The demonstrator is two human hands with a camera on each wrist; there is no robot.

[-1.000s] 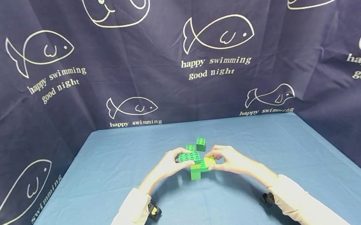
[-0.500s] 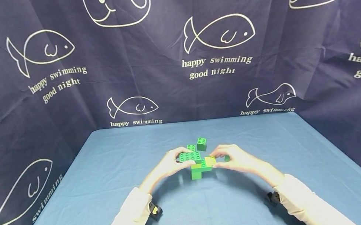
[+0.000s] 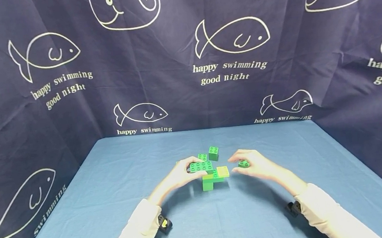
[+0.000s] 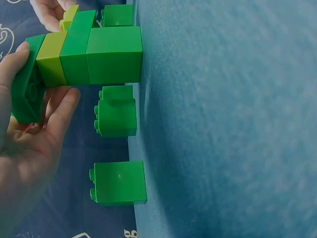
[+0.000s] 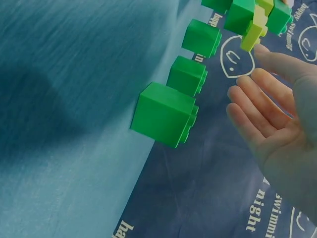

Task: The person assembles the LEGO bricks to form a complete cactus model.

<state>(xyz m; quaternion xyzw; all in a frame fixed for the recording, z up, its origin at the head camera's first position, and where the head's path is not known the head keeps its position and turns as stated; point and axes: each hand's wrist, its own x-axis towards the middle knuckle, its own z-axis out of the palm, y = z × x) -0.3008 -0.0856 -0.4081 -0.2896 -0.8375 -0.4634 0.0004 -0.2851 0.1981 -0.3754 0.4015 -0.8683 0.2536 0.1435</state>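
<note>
My left hand (image 3: 179, 174) grips a wide green toy building brick (image 3: 200, 166) between thumb and fingers. That brick tops a small stack; in the left wrist view it sits tilted against a yellow-green brick (image 4: 51, 58). Under these come a longer green brick (image 4: 78, 47) and a square green brick (image 4: 115, 54) at the base. On the longer brick's right end rests another yellow-green brick (image 3: 223, 171). Just right of it hovers my right hand (image 3: 254, 164), fingers apart and holding nothing. The right wrist view shows its fingertips close to that yellow-green brick (image 5: 254, 29).
Loose green bricks stand around the stack: one behind (image 3: 213, 153), another (image 3: 202, 157) partly hidden by the left hand, and one (image 3: 243, 163) partly covered by the right hand. Blue cloth (image 3: 203, 223) covers the table. A dark fish-print curtain (image 3: 179, 77) hangs behind.
My right hand has let go of the yellow-green brick and moved right, uncovering it and the loose green brick beyond. My left hand keeps its grip almost in place.
</note>
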